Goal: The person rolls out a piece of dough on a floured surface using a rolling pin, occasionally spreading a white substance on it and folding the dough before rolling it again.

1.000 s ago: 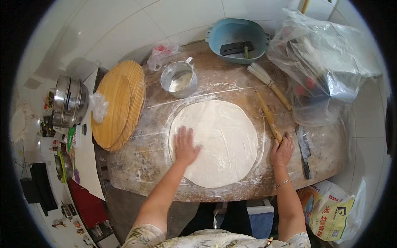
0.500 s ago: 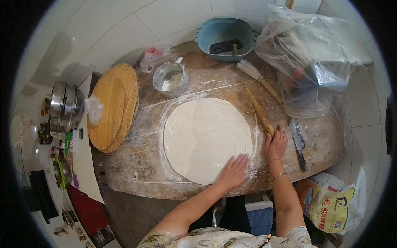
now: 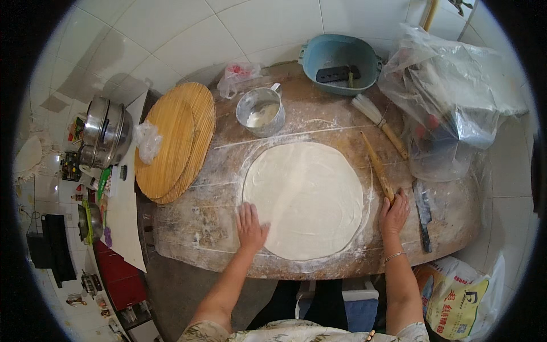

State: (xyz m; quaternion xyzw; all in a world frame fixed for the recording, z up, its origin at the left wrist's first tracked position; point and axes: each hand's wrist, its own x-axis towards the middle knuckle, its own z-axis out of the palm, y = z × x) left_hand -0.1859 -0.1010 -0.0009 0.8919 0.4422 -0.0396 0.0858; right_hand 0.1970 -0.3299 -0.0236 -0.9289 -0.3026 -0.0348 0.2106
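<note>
A large, thin round sheet of dough [image 3: 307, 199] lies flat on the floured wooden board. My left hand [image 3: 251, 228] rests at its lower left edge, palm down and fingers stretched out, holding nothing. To the right of the dough, a tapered wooden rolling pin [image 3: 377, 166] slants across the board. My right hand [image 3: 394, 213] has its fingers closed around the pin's near end. Just right of that hand lies a knife [image 3: 423, 214] with a dark handle.
Behind the dough stand a metal cup [image 3: 261, 112] and a blue-green basin [image 3: 341, 62]. A brush [image 3: 380, 125] lies near a plastic-covered bundle [image 3: 444, 108]. Round slatted boards [image 3: 171, 145] lean at the left. A printed sack [image 3: 456, 299] stands below the board's right edge.
My left hand has moved from the dough's lower right part to its lower left edge. My right hand stays at the rolling pin's end. The whole view has shifted slightly.
</note>
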